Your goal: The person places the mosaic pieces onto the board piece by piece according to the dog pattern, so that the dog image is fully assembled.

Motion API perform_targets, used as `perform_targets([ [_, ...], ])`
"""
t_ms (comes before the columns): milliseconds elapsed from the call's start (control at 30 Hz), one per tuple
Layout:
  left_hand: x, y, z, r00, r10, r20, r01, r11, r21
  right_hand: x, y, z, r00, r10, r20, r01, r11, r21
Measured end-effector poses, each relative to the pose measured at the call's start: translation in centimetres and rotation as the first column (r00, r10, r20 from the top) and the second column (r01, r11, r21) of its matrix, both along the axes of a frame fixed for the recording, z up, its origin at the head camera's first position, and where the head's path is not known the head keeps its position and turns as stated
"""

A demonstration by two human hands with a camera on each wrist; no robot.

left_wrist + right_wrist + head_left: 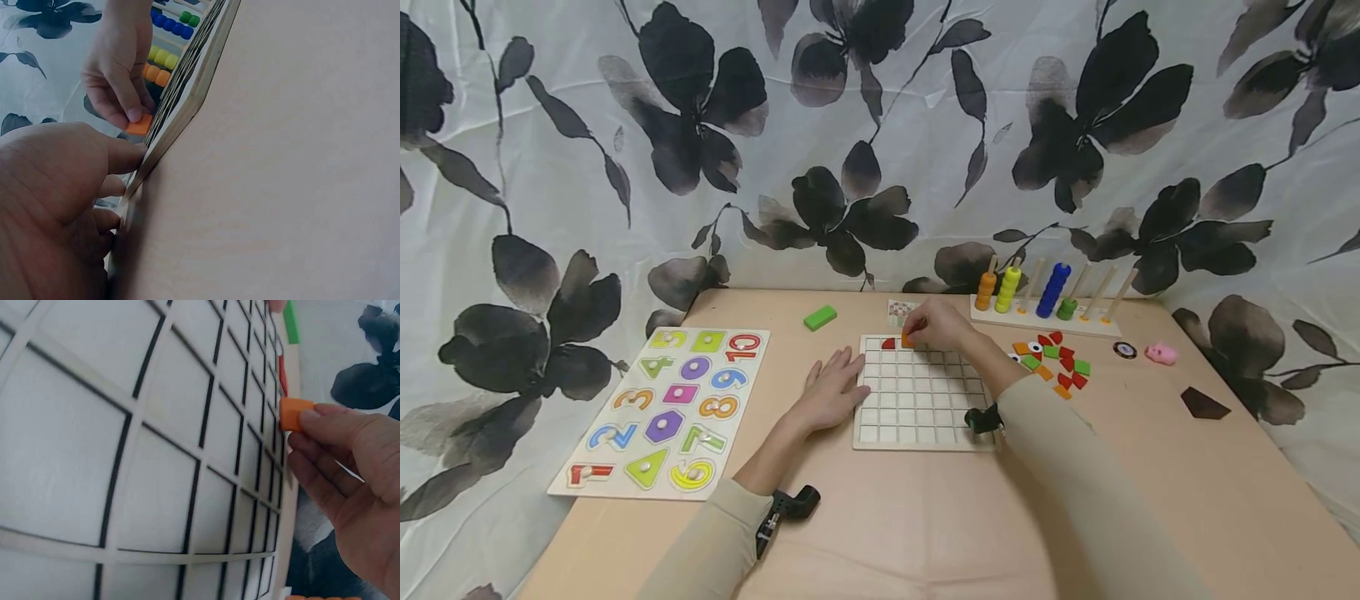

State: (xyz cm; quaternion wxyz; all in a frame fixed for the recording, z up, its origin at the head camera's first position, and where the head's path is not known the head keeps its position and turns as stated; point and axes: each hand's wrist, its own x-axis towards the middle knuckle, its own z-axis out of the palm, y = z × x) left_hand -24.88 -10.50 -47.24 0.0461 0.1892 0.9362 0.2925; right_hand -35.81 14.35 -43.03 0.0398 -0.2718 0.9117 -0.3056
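Note:
A white gridded board (925, 408) lies on the table between the hands. My right hand (938, 325) pinches an orange square tile (295, 414) between thumb and fingers at the board's far row. Beside that tile, in the same row, a red piece (889, 343) sits in a cell. My left hand (829, 396) lies along the board's left edge, fingers extended, fingertips touching the rim in the left wrist view. Right of the board is a loose group of red, green and orange pieces (1066, 352). A small picture card (901, 312) stands behind the board, partly hidden by my right hand.
A number-and-shape puzzle board (658, 417) lies at the left, a green block (820, 317) behind. At the back right stands a peg rack (1045, 321) with coloured beads. Farther right are a round black disc (1124, 350), a pink pig figure (1161, 353) and a dark polygon (1204, 404).

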Motion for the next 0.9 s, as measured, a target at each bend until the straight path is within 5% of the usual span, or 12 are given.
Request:
perform_targets([
  [300, 0.0, 0.0, -0.4, 1.0, -0.006, 0.004, 0.006, 1.0, 0.005, -0.2, -0.3, -1.5, 1.0, -0.001, 0.016, 0.002, 1.0, -0.023],
  [500, 0.0, 0.1, -0.5, 1.0, -0.008, -0.01, 0.008, 1.0, -0.001, 0.1, -0.6, -1.7, 1.0, -0.012, -0.006, 0.012, 0.996, 0.093],
  [767, -0.2, 0.2, -0.2, 1.0, 0.004, -0.01, -0.004, 1.0, -0.008, 0.8, -0.4, -1.0, 0.983, 0.117, -0.145, -0.084, 0.974, 0.212],
  [900, -0.3, 0.1, -0.2, 1.0, 0.008, -0.01, -0.008, 1.0, -0.013, 1.6, 1.1, -0.3, 0.987, 0.099, -0.128, -0.078, 0.984, 0.162],
])
